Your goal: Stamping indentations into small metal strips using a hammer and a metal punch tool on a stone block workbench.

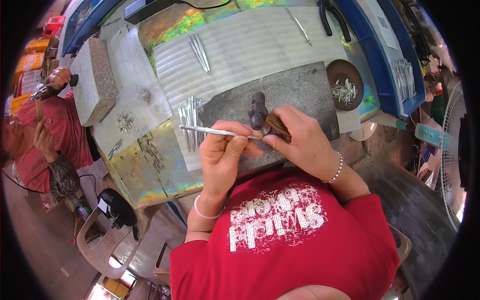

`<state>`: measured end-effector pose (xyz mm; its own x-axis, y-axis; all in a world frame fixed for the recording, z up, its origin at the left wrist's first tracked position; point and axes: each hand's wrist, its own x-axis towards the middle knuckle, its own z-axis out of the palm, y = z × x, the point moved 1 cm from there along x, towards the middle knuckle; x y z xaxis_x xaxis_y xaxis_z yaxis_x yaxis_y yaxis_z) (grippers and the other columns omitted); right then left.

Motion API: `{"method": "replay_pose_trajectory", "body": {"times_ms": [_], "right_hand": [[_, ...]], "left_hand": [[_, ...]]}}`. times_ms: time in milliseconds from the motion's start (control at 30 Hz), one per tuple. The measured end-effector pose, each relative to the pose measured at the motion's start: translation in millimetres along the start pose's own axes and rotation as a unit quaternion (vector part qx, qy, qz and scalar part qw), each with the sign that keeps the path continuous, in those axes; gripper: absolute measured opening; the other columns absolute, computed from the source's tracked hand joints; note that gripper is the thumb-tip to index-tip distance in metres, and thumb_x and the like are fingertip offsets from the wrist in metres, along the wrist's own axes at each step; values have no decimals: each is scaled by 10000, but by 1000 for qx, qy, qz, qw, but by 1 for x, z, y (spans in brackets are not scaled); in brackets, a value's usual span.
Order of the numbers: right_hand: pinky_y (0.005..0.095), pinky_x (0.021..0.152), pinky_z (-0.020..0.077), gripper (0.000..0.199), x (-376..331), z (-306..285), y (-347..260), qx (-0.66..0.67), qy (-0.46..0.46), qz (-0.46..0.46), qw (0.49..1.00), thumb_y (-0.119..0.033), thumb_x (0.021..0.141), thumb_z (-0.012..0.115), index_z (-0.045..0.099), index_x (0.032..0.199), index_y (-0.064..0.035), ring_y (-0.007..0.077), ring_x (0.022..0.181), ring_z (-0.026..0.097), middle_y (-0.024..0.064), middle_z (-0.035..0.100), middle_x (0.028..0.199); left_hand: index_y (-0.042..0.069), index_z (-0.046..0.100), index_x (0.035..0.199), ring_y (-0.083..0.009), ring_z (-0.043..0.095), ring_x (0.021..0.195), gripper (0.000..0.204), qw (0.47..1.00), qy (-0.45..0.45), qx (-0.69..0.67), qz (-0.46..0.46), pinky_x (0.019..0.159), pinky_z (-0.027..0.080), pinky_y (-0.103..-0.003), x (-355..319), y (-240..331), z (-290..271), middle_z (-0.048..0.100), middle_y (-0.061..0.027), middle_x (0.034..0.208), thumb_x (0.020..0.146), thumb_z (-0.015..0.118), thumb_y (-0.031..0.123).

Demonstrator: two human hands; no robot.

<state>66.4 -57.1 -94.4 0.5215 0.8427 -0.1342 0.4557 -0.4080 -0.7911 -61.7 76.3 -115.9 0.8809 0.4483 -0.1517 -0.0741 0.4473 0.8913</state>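
Between the fingers of my left hand (222, 157) lies a slim silver metal piece (205, 130), held level and pointing left. My right hand (306, 142) is closed round the wooden handle (276, 125) of a hammer, whose dark metal head (258, 111) stands up just beyond my fingertips. My right thumb and forefinger also meet the inner end of the silver piece, where small details are hidden. Both hands are over a dark grey stone slab (295, 90). Beside my left hand, a bundle of similar silver pieces (189, 117) lies on white foam sheeting.
A brown bowl (345, 70) holds small silver parts. Black-handled pliers (334, 20) and blue bins (385, 65) are at the far right. More slim silver pieces (199, 52) lie on the foam. A granite block (95, 80) stands left, near a co-worker (55, 120). A fan (452, 150) is at right.
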Motion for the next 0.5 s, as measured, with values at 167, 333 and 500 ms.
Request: {"method": "replay_pose_trajectory", "body": {"times_ms": [167,333,500], "right_hand": [[380,679,474,384,-7,-14,3,87,43,14,995,-122,763,698,505,1069,5,339,801,594,179,571,913],[334,587,454,326,-14,-14,18,108,55,68,990,-145,785,690,523,1021,7,274,636,572,147,563,769],[215,538,379,230,-13,-13,21,139,60,66,986,-83,801,681,588,990,8,51,582,443,0,534,692]], "left_hand": [[-25,553,987,-140,630,709,76,995,-5,94,21,655,518,-230,4,3,8,623,-119,956,930,513,3],[-25,562,978,-145,628,741,75,975,-18,219,45,661,516,-224,8,0,7,597,-121,968,929,516,7],[-35,565,977,-149,630,740,79,969,-26,236,71,657,521,-226,9,-1,8,589,-123,960,924,513,-9]]}}
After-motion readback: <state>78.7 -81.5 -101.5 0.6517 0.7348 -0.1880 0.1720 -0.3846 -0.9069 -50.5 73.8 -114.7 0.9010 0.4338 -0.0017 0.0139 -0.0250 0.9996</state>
